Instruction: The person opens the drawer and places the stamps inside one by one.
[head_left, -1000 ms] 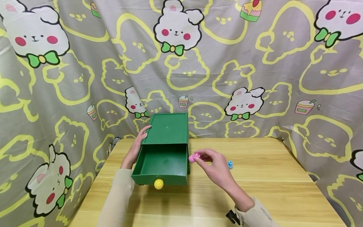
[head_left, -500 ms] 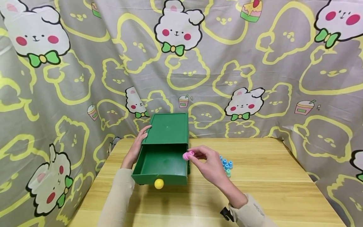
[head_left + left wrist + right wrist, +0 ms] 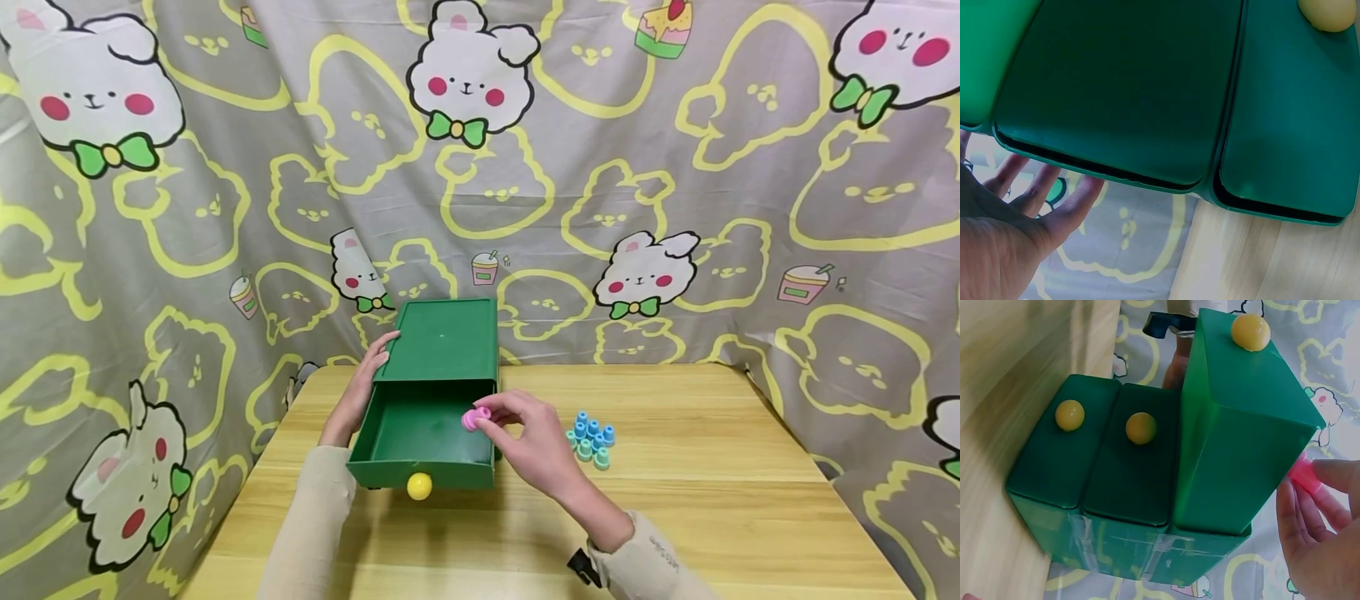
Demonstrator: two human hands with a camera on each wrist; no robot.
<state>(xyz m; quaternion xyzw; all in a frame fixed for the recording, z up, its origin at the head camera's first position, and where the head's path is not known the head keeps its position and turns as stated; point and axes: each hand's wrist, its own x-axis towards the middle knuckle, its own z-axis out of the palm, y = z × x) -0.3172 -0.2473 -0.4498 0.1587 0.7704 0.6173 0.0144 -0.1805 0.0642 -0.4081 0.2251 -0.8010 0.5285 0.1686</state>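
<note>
A green drawer cabinet (image 3: 442, 337) stands on the table with its top drawer (image 3: 422, 476) pulled out; a yellow ball knob (image 3: 419, 486) sits on the front. My left hand (image 3: 363, 387) rests along the cabinet's left side, fingers extended against it; the left wrist view shows the fingers (image 3: 1072, 209) partly behind the cabinet's edge. Between thumb and fingertips, my right hand (image 3: 532, 433) pinches a small pink stepped plastic piece (image 3: 474, 418) over the right part of the open drawer. In the right wrist view the pink piece (image 3: 1305, 474) is partly hidden behind the drawer wall.
Several small blue pieces (image 3: 592, 428) and pale green pieces (image 3: 584, 450) stand grouped on the wooden table (image 3: 712, 500) right of my right hand. Two closed lower drawers (image 3: 1132, 469) show in the right wrist view. A patterned curtain (image 3: 517, 192) hangs behind and at both sides.
My right hand has moved left with the pink piece, from beside the drawer to over it. More blue and green pieces have come into sight behind it. My left hand stays in place.
</note>
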